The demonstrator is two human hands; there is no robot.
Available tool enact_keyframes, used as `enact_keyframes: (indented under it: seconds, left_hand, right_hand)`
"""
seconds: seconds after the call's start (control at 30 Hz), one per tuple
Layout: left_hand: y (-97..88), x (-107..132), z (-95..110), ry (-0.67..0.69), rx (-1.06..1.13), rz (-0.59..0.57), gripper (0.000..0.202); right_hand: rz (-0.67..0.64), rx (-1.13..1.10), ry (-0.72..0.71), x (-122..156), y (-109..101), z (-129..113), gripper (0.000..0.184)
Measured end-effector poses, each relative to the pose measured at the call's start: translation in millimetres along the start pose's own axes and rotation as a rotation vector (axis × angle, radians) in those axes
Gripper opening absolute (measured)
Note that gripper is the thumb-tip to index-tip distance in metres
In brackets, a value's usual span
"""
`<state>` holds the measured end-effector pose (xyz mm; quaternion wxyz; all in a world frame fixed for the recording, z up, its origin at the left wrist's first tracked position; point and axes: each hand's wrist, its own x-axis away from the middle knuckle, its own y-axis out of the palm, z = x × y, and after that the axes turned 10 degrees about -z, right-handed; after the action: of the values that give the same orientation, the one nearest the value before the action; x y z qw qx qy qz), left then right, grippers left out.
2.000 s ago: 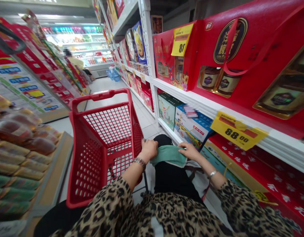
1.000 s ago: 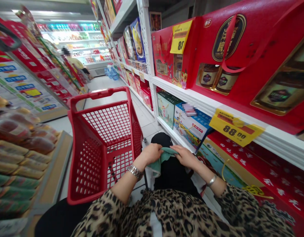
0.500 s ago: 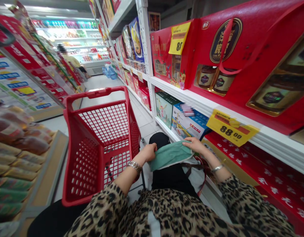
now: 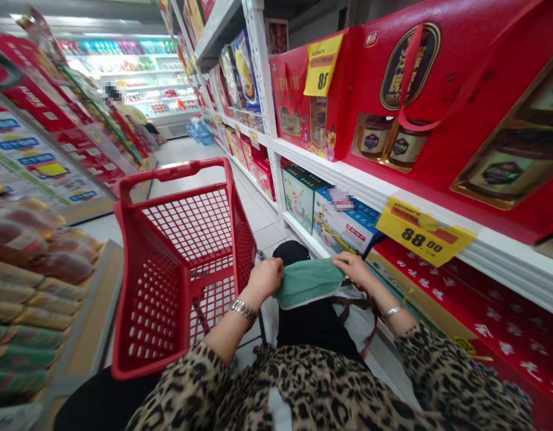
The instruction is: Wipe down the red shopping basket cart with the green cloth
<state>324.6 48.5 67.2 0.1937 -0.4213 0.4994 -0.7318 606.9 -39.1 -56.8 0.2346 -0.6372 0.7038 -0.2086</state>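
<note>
A green cloth is stretched flat over my black-clad knee between my two hands. My left hand pinches its left edge, fingers closed, a metal watch on the wrist. My right hand grips the right edge, a bangle on the wrist. Both sleeves are leopard print. An empty red plastic shopping trolley stands just left of my left hand, close to it.
White shelving on the right carries red gift boxes, a green and a blue carton, and yellow price tags. Packaged food fills a low display at left. The tiled aisle runs ahead; a person stands far down it.
The cloth went from spread, to bunched between my hands, to stretched flat again. My hands closed together and then drew apart. The view shifted slightly.
</note>
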Motion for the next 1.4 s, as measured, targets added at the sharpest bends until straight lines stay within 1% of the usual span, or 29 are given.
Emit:
enact_keyframes:
  seconds: [0.1,0.17,0.27,0.37,0.4,0.47,0.53,0.57,0.6,0.7,0.77,0.8,0.9,0.97,1.03,1.1,1.17,1.2,1.27,1.33,1.4]
  left_hand:
    - [-4.2,10.5,-2.0,0.033,-0.029,0.084,0.022]
    - [-4.9,13.4,-3.5,0.06,-0.047,0.128,0.031]
    - [-3.3,6.1,-5.7,0.108,0.02,0.185,0.04]
    - [-2.1,-9.4,-7.9,0.123,0.109,0.188,0.041]
    - [-2.4,-14.2,-9.0,0.123,0.119,0.184,0.041]
    - [-3.7,-21.1,-11.9,0.126,0.13,0.181,0.038]
    - [-5.6,-24.2,-16.0,0.138,0.142,0.171,0.028]
    - [-6.6,-24.6,-18.3,0.149,0.147,0.163,0.021]
    - [-7.7,-24.6,-20.7,0.163,0.151,0.154,0.017]
    - [-11.2,-23.7,-26.5,0.206,0.157,0.135,0.011]
    - [-13.9,-23.6,-28.4,0.225,0.161,0.142,0.003]
    - [-15.4,-23.6,-28.9,0.233,0.164,0.15,0.005]
    - [-22.1,-23.0,-29.5,0.259,0.18,0.174,0.015]
    - [-30.0,-20.3,-30.0,0.285,0.192,0.2,0.017]
    - [-41.9,-13.3,-29.9,0.332,0.205,0.254,0.018]
    - [-57.6,-0.1,-28.4,0.396,0.205,0.325,0.02]
    - [-74.7,18.9,-25.9,0.447,0.168,0.389,0.024]
    - [-82.6,29.5,-24.7,0.462,0.137,0.414,0.026]
    - [-95.4,49.1,-23.7,0.487,0.079,0.448,0.03]
    - [-102.3,61.3,-25.1,0.498,0.042,0.458,0.033]
    - [-103.5,63.7,-28.0,0.474,0.003,0.431,0.035]
  right_hand:
    - [0.014,-0.029,-0.029,5.1,3.0,3.9,0.029]
    - [0.025,-0.043,-0.034,8.3,5.4,5.4,0.03]
    - [0.068,-0.048,-0.031,6.9,8.8,4.7,0.029]
    - [0.114,-0.028,-0.067,-0.2,10.3,0.0,0.028]
    - [0.096,-0.022,-0.083,-2.5,10.8,-2.0,0.026]
    - [-0.007,-0.028,-0.084,-5.3,13.3,-5.2,0.023]
    - [-0.124,-0.049,-0.052,-6.2,19.4,-7.0,0.023]
    - [-0.161,-0.059,-0.035,-6.2,24.0,-7.4,0.022]
    - [-0.18,-0.066,-0.025,-6.2,29.3,-7.8,0.021]
    - [-0.191,-0.066,-0.016,-7.0,45.5,-9.5,0.016]
    - [-0.183,-0.052,-0.013,-7.7,51.2,-12.0,0.014]
    - [-0.172,-0.041,-0.015,-8.0,51.2,-13.7,0.013]
    - [-0.11,0.009,-0.026,-8.8,38.2,-20.7,0.012]
    - [-0.051,0.041,-0.036,-9.4,21.1,-29.1,0.013]
    - [0.008,0.09,-0.055,-9.0,0.6,-42.6,0.014]
    - [0.052,0.199,-0.08,-6.1,-20.5,-62.0,0.014]
    - [0.091,0.336,-0.109,0.5,-40.3,-85.1,0.013]
    - [0.114,0.375,-0.133,4.8,-49.1,-96.7,0.013]
    - [0.186,0.384,-0.227,13.1,-63.9,-117.1,0.017]
    - [0.224,0.365,-0.332,18.0,-74.1,-130.7,0.021]
    - [0.188,0.353,-0.395,18.3,-79.9,-137.5,0.023]
